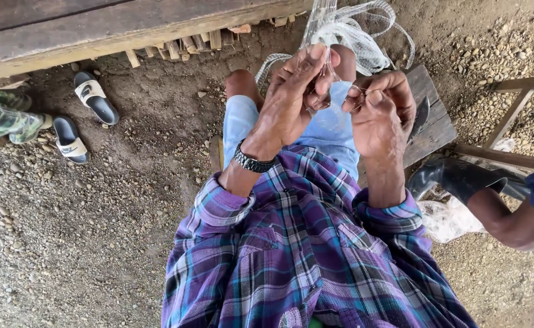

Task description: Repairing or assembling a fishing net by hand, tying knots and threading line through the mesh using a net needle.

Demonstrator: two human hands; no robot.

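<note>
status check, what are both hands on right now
Left hand and right hand both pinching thin clear fishing net strands above the lap. Net trails forward over the knees. Another person's arm at right, clear of it.

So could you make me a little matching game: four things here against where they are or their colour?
Things:
1 net
2 sandals
3 watch
4 boot

Places or colours:
a on the left wrist
b white, pinched by the left hand and right hand
c black, beside the wooden seat
d black and white, on the gravel at left

Pairs: 1-b, 2-d, 3-a, 4-c
</note>
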